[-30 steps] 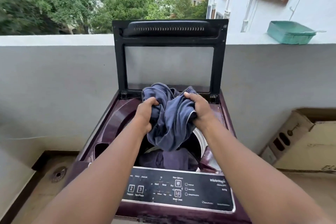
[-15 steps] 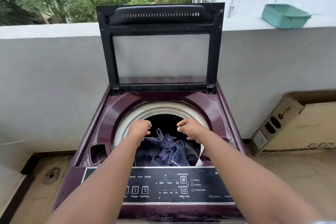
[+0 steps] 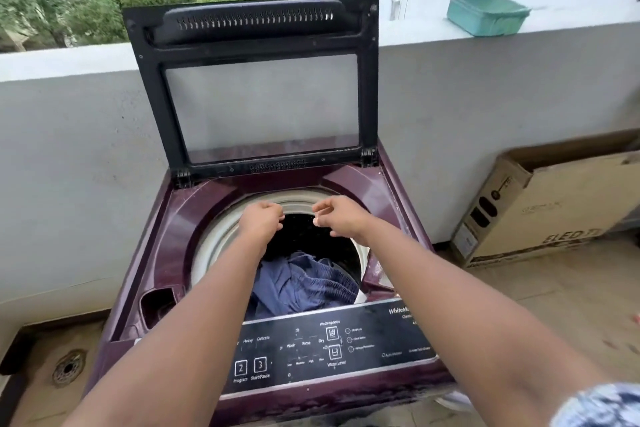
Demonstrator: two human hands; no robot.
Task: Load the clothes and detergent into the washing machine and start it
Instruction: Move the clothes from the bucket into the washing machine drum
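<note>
A maroon top-loading washing machine (image 3: 180,218) stands in front of me with its black-framed lid (image 3: 256,80) raised upright. Dark blue clothes (image 3: 304,284) lie in the drum. My left hand (image 3: 259,222) and my right hand (image 3: 341,217) hover side by side over the drum opening, above the clothes and apart from them. Both hold nothing, with fingers loosely curled. The black control panel (image 3: 332,347) with its Start/Pause button lies at the machine's near edge, under my forearms. No detergent is in view.
A grey parapet wall (image 3: 69,135) runs behind the machine, with a green tub (image 3: 486,17) on its ledge at the right. A cardboard box (image 3: 554,208) lies on the floor to the right. A floor drain (image 3: 67,367) sits at the lower left.
Both hands carried the blue clothes down into the drum, let them go, and have risen slightly, empty. The clothes now lie inside the drum.
</note>
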